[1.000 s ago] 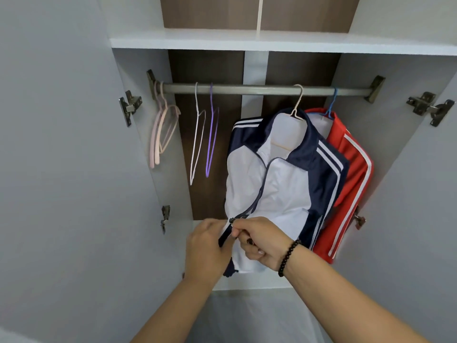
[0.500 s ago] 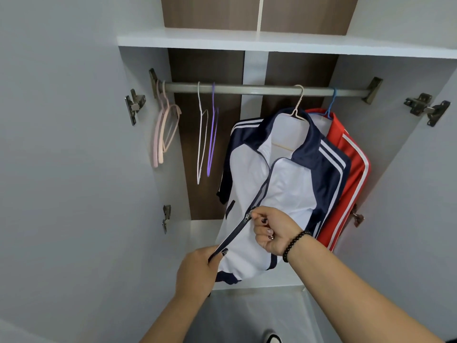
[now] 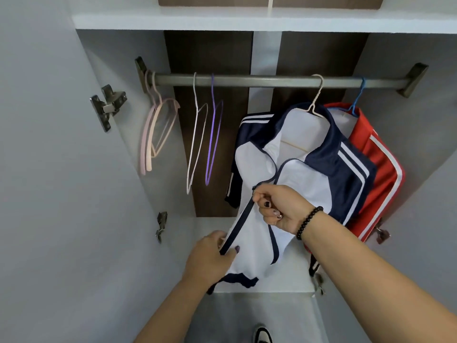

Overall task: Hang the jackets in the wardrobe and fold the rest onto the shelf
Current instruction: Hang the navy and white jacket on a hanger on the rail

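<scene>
Navy-white jacket (image 3: pixel 304 174) hangs in wardrobe (image 3: pixel 61 144); right hand (image 3: pixel 279 209) pinches its zipper, left hand (image 3: pixel 210 256) grips hem.

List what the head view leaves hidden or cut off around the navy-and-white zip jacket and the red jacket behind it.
- Red jacket with white stripes: mostly hidden by the navy-and-white zip jacket.
- Zip slider: covered by the right hand.
- Hem end of the zip: covered by the left hand.
- White top shelf: its contents are cut off by the upper edge.

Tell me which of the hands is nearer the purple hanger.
Left. The left hand sits almost straight below the purple hanger, gripping the jacket's bottom zipper end; the right hand is off to its right, pinching the zipper pull.
</scene>
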`<state>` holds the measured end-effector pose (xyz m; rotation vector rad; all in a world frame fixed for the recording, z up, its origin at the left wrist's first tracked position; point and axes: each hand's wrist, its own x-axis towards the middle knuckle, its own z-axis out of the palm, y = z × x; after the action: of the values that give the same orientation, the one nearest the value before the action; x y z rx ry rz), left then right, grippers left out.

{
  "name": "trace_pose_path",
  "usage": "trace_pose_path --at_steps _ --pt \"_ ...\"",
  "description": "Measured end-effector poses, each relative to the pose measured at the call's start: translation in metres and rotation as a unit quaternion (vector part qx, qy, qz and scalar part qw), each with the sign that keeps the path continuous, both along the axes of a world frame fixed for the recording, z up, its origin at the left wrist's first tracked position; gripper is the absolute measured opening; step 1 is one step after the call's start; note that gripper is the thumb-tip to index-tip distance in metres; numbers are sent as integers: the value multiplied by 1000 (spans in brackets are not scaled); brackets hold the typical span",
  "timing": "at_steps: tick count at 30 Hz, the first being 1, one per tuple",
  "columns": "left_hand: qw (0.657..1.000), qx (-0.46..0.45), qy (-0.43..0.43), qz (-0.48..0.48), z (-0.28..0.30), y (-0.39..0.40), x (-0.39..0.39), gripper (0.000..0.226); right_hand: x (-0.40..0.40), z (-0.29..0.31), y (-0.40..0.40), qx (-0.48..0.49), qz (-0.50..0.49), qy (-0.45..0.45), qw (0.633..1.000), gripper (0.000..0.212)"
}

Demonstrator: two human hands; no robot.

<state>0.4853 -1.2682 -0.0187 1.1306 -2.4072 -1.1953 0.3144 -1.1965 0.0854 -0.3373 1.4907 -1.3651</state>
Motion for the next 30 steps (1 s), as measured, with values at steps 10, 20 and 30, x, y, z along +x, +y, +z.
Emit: trace_pose_path --at_steps 10,20,30 --pt "992 -106 48 -39 33 -24 -119 55 -93 -3 -18 30 -23 -27 999 29" --pt "991 -54 -119 -23 -45 -47 -160 52 -170 -23 -43 15 -90 -50 995 28" --pt "981 54 -184 21 -83 -52 -166 38 -202 -22 -66 -46 -95 -53 993 31"
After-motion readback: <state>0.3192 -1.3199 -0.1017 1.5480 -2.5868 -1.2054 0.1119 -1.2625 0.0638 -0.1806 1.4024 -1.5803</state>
